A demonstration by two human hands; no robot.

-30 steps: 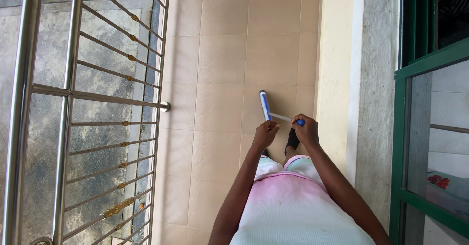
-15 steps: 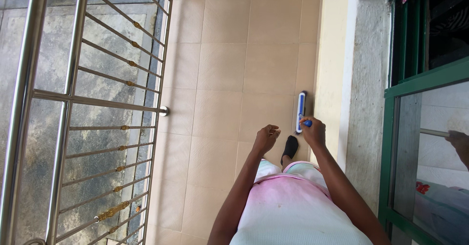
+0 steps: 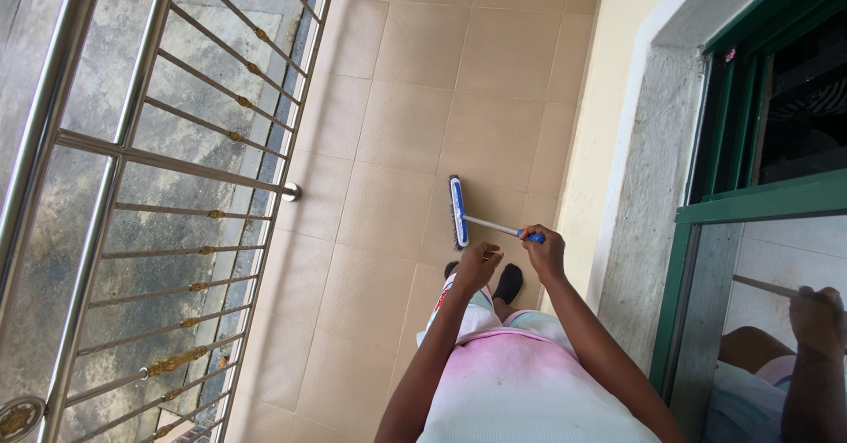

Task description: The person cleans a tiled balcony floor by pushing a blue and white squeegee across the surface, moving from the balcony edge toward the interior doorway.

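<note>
From the head view, the right hand (image 3: 543,247) is closed round the blue end-grip of a long-handled broom (image 3: 459,213), and the left hand (image 3: 479,262) sits lower on the same pale shaft, fingers curled about it as far as can be told. The broom's head rests on the beige tiled floor (image 3: 397,134) just ahead of the person's dark-socked foot (image 3: 509,282), between the steel railing (image 3: 132,187) and the cream wall (image 3: 609,116). It looks light and stiff: a thin rigid pole with a narrow plastic block, probably easy to swing, and best held as now, one hand at the top grip and one further down for steering. The head is blue with a white strip along it, bristles facing the tiles; the shaft is silvery white. A green-framed window (image 3: 759,205) stands at the right.
</note>
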